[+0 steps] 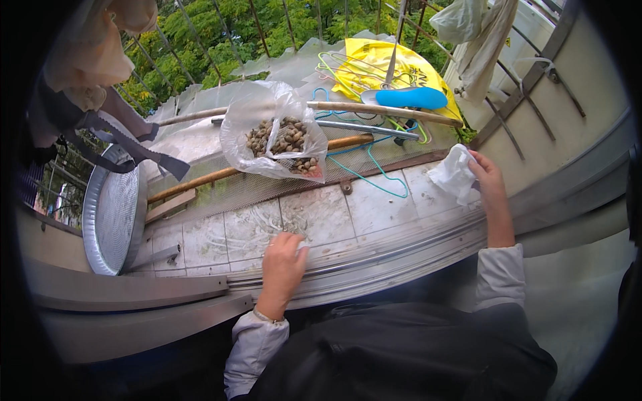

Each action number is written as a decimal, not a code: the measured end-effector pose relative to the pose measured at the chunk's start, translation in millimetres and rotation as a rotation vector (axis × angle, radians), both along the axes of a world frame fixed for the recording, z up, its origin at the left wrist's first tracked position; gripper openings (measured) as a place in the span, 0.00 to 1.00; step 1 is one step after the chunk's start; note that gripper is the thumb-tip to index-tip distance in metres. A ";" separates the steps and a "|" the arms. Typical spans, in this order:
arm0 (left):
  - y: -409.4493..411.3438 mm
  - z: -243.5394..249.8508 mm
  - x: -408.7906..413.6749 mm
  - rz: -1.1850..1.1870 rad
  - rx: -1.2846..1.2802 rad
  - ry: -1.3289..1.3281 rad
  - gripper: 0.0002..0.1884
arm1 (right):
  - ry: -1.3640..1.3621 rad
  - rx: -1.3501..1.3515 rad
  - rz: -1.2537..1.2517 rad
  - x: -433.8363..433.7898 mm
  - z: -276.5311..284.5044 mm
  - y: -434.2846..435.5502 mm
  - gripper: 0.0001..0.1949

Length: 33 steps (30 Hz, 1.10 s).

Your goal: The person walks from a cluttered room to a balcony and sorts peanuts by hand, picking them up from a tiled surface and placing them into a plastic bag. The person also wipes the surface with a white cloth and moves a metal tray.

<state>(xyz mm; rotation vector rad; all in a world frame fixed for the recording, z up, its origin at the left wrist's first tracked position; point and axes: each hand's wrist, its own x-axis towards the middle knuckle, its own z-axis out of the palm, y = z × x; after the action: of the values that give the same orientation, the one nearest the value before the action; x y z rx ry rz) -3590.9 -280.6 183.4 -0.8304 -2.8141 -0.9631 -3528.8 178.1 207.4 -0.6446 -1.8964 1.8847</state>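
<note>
A crumpled white tissue or thin cloth point(451, 173) hangs from the fingers of my right hand point(491, 185), above the right end of the tiled ledge. My left hand point(283, 268) is over the aluminium window track point(361, 265), close to the tiles' near edge. Its fingers bend away from me, so the tips are partly hidden. Dirt smears the white tiles point(313, 215) beyond that hand. Farther out, a clear plastic bag point(233, 143) with many small brown nuts or dried fruits point(288, 138) rests on wire mesh point(271, 193) and poles.
A round metal tray point(116, 210) leans at the left. Wooden poles point(200, 181), a metal tube point(368, 128) and a turquoise hanger point(383, 175) lie across the mesh. Behind are a blue insole point(411, 98) and a yellow bag point(371, 55). Clothes point(115, 120) hang upper left; bars enclose the ledge.
</note>
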 end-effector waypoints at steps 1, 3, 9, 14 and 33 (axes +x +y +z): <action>7.1 -0.6 0.2 -0.036 0.006 -0.027 0.11 | -0.007 -0.003 0.013 -1.3 0.0 -1.4 0.17; 20.0 -0.5 -0.8 -0.113 -0.038 -0.086 0.10 | -0.004 -0.001 0.030 -2.0 2.2 -4.9 0.17; 34.4 -9.1 -2.5 -0.212 -0.192 -0.152 0.06 | 0.006 -0.008 0.026 4.9 14.1 -13.6 0.15; 37.3 -16.1 -4.9 -0.215 -0.235 -0.160 0.05 | 0.029 0.007 0.073 17.9 6.7 2.1 0.15; 47.5 -14.3 -3.5 -0.204 -0.275 -0.084 0.02 | 0.084 0.166 -0.175 31.2 23.0 17.0 0.14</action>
<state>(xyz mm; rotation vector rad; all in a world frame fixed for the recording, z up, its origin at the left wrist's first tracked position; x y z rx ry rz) -3594.3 -233.1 169.1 -1.1514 -3.0259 -0.6504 -3497.7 195.2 230.4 -0.6449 -1.8545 1.6021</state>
